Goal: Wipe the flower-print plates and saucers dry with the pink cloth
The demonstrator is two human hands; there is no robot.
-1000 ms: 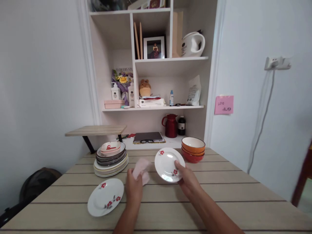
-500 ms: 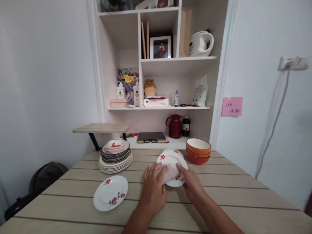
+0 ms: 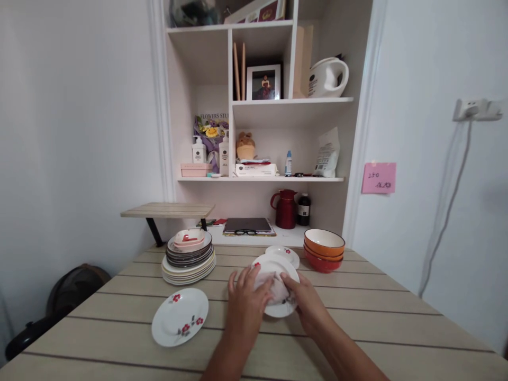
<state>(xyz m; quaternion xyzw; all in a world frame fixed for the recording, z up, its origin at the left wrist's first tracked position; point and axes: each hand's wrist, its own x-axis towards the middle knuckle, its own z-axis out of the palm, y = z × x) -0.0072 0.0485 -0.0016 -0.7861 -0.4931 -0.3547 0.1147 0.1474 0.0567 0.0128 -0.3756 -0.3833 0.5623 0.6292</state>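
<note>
A small white plate (image 3: 275, 262) with red flowers is held tilted just above the table, between my two hands. My right hand (image 3: 308, 304) grips its right rim, thumb on top and fingers mostly underneath. Across the plate's face lies a pale, bunched cloth (image 3: 279, 292). My left hand (image 3: 245, 302) is over the plate's left side, with its thumb and index finger on the cloth and its other fingers spread. Behind the held plate lies another flowered plate (image 3: 291, 256). To the left, a flowered plate (image 3: 178, 316) rests flat on the table.
At the back left stands a stack of plates (image 3: 189, 264) topped by small pink-rimmed dishes (image 3: 189, 241). Orange and red bowls (image 3: 324, 251) are nested at the back right. A raised wooden shelf (image 3: 169, 210) overhangs the table's left corner. Behind stands a red jug (image 3: 285, 209).
The held plate has come slightly nearer and to the left, uncovering more of the plate behind it. My left fingers have spread and shifted a little left. The view has tilted slightly up.
</note>
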